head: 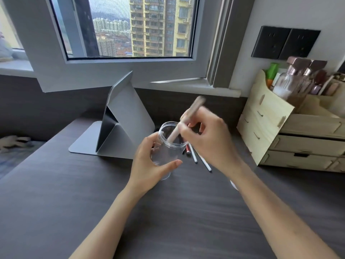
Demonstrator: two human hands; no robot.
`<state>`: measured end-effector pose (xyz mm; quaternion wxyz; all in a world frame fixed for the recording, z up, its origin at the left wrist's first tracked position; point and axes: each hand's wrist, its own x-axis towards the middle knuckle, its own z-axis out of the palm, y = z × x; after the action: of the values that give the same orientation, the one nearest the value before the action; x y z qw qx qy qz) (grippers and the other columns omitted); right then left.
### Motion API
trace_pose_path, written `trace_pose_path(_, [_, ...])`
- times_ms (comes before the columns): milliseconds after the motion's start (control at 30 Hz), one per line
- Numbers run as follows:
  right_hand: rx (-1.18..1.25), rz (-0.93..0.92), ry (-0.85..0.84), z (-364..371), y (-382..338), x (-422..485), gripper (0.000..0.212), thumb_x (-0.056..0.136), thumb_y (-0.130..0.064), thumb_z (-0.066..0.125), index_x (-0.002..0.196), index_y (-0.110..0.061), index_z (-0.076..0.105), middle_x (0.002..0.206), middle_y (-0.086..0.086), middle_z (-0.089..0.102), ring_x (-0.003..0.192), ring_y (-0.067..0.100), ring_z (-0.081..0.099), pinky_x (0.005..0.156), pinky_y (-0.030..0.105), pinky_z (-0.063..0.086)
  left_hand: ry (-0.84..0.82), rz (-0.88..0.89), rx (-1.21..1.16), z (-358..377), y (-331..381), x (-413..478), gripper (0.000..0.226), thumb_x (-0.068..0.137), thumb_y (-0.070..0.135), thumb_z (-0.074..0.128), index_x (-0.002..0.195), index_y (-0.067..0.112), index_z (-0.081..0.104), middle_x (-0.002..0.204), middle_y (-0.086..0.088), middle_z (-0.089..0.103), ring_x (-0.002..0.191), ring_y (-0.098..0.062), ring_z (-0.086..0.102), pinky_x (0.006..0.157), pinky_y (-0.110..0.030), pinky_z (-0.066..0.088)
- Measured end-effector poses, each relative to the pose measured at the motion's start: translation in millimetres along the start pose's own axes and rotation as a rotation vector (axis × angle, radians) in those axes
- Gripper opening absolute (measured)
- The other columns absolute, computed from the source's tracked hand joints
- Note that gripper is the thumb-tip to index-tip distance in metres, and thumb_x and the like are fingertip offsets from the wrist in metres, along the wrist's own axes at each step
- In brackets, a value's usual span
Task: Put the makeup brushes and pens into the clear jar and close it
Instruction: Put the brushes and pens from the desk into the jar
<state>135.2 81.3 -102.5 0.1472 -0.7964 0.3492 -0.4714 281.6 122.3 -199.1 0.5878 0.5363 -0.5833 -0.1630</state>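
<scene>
Loading is under way: your left hand (149, 159) wraps the clear plastic jar (169, 146) on the dark bench (93, 202), your right hand's (207, 141) fingers pinch a blurred beige brush handle (183, 121), probably a brush, tilted up-right, tip inside the mouth. Next, release it, then fetch the white pens (204, 163).

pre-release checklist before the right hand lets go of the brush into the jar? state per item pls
1. Clear plastic jar steadied: ok, the left hand wraps its side, and it is tilted.
2. Jar mouth open: ok, no lid on it.
3. Blurred beige makeup brush aimed in: ok, its lower end is past the rim, pinched by the right hand.
4. Jar interior clear: cannot tell, glare and fingers hide the inside.
5. Remaining items reachable: ok, two white pens and a red stick lie on the dark desk beside the jar.
6. Lid located: cannot tell, only a pale edge shows under the right forearm.
</scene>
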Motion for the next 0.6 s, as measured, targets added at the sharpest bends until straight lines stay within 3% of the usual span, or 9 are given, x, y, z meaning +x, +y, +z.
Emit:
trace_pose_path(167, [-0.298, -0.152, 0.028, 16.3, 7.9, -13.4, 0.039, 0.079, -0.041, 0.045, 0.065, -0.010, 0.064, 0.086, 0.000, 0.063, 0.086, 0.020, 0.052, 0.075, 0.030, 0.035, -0.001, 0.054, 0.027, 1.3, 1.1, -1.3, 0.070, 0.062, 0.047, 0.080, 0.122, 0.025, 0.053, 0.117, 0.006, 0.063, 0.107, -0.018, 0.059, 0.089, -0.029, 0.049])
trace_pose_path(267, [-0.299, -0.171, -0.010, 17.9, 12.3, -17.5, 0.045, 0.083, -0.045, 0.042, 0.066, -0.013, 0.069, 0.112, 0.000, 0.065, 0.110, 0.021, 0.051, 0.087, 0.036, 0.033, 0.003, 0.035, 0.007, 2.3, 1.8, -1.0, 0.070, 0.061, 0.047, 0.079, 0.123, 0.027, 0.052, 0.115, 0.007, 0.063, 0.107, -0.016, 0.059, 0.089, -0.027, 0.047])
trace_pose_path(333, [-0.253, -0.181, -0.123, 18.3, 14.1, -18.9, 0.058, 0.086, -0.059, 0.036, 0.073, -0.017, 0.074, 0.125, 0.001, 0.061, 0.124, 0.020, 0.045, 0.098, 0.038, 0.028, -0.007, 0.027, -0.009, 2.4, 1.4, -0.7, 0.070, 0.061, 0.048, 0.079, 0.123, 0.028, 0.052, 0.116, 0.008, 0.063, 0.108, -0.015, 0.059, 0.090, -0.025, 0.046])
trace_pose_path(467, [-0.138, -0.147, -0.351, 12.5, 17.7, -15.0, 0.082, 0.077, -0.077, 0.011, 0.086, -0.027, 0.076, 0.140, -0.008, 0.049, 0.138, 0.011, 0.027, 0.110, 0.032, 0.011, -0.026, 0.018, -0.021, 2.0, 0.6, -0.2, 0.070, 0.060, 0.049, 0.079, 0.122, 0.029, 0.053, 0.116, 0.009, 0.063, 0.108, -0.012, 0.059, 0.089, -0.019, 0.044])
trace_pose_path(533, [0.097, -0.047, -0.360, 6.7, 16.2, -9.5, 0.082, 0.080, -0.075, 0.013, 0.088, -0.024, 0.076, 0.131, -0.016, 0.053, 0.134, 0.004, 0.033, 0.109, 0.025, 0.019, -0.012, 0.000, -0.027, 1.1, 1.0, 0.4, 0.068, 0.057, 0.050, 0.078, 0.118, 0.035, 0.053, 0.112, 0.013, 0.063, 0.104, -0.006, 0.058, 0.085, -0.010, 0.040])
trace_pose_path(600, [0.445, 0.167, -0.212, 4.5, 17.7, -0.8, 0.070, 0.093, -0.058, 0.021, 0.083, -0.015, 0.075, 0.114, -0.011, 0.066, 0.118, 0.004, 0.052, 0.098, 0.023, 0.036, 0.008, -0.025, -0.046, -1.1, 1.6, 1.4, 0.064, 0.056, 0.047, 0.080, 0.113, 0.047, 0.050, 0.107, 0.022, 0.062, 0.101, 0.002, 0.058, 0.082, -0.005, 0.040])
